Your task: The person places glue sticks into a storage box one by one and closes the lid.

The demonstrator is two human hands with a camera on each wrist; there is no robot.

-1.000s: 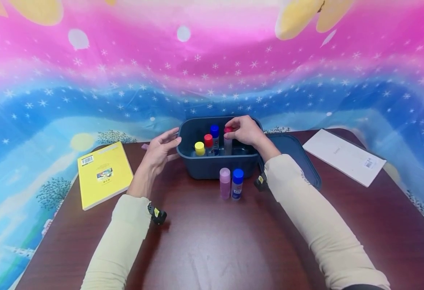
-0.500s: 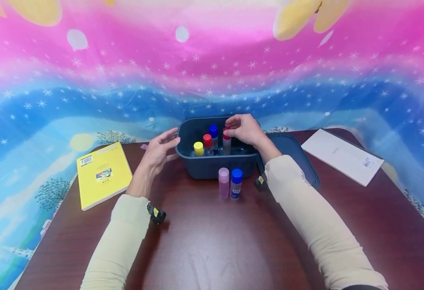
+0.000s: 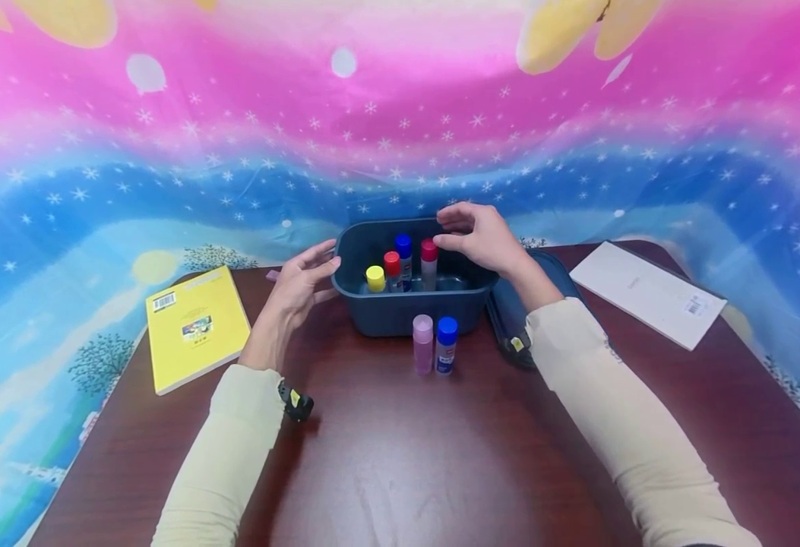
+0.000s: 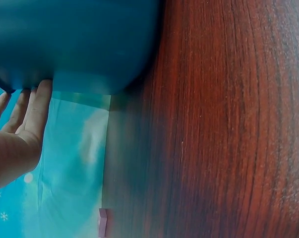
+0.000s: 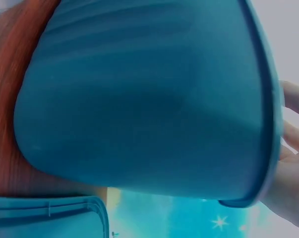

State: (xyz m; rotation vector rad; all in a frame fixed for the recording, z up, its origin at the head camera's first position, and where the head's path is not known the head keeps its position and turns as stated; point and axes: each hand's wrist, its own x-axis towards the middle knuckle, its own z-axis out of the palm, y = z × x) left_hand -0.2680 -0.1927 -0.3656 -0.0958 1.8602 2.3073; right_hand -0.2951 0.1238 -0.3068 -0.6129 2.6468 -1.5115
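A dark blue plastic bin stands upright at the table's far side. My left hand rests its extended fingers against the bin's left end; the left wrist view shows the fingertips touching its wall. Above the bin's right rim, my right hand holds nothing, its thumb close to a red-capped translucent glue stick standing inside. Also in the bin are a blue-capped glue stick, a red-capped one and a yellow-capped one. The right wrist view shows the bin's outer wall.
In front of the bin stand a pink tube and a blue-capped glue stick. The bin's lid lies at its right. A yellow book is at left, a white notebook at right. A patterned cloth hangs behind.
My right hand has let go of the red-capped translucent glue stick and moved up and right. The stick now stands in the bin. My left hand has stayed at the bin's left end.
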